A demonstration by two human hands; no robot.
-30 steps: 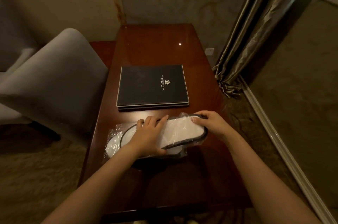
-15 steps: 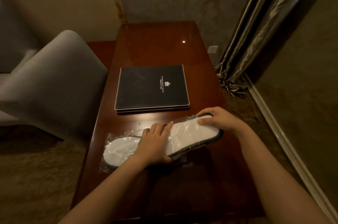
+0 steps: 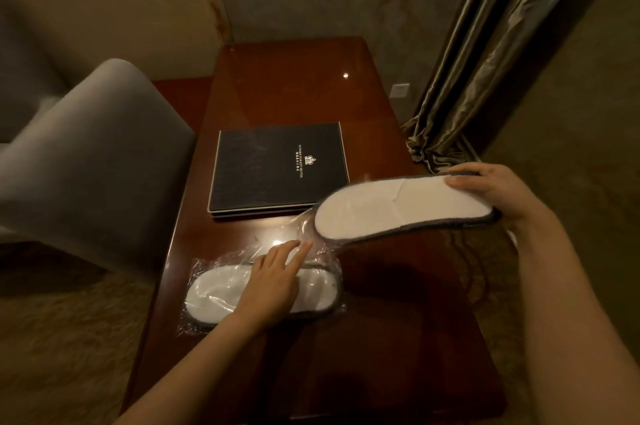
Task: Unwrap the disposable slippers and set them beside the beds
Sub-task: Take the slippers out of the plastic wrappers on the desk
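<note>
A white slipper with a dark grey edge (image 3: 398, 208) is held above the table's right side, sole up, by my right hand (image 3: 495, 196), which grips its far end. Its near tip still touches the mouth of the clear plastic wrapper (image 3: 311, 234). A second white slipper (image 3: 221, 289) lies flat on the dark wooden table (image 3: 381, 338), still inside the wrapper. My left hand (image 3: 273, 282) presses flat on that wrapped slipper, fingers spread and pointing toward the wrapper's open end.
A black hotel folder (image 3: 277, 170) lies on the table just behind the slippers. A grey upholstered chair (image 3: 93, 161) stands against the table's left side. Curtains (image 3: 485, 53) hang at the right, above carpeted floor (image 3: 571, 112).
My right hand has drawn the upper slipper out of the wrapper, up and to the right. My left hand stayed down on the wrapped slipper.
</note>
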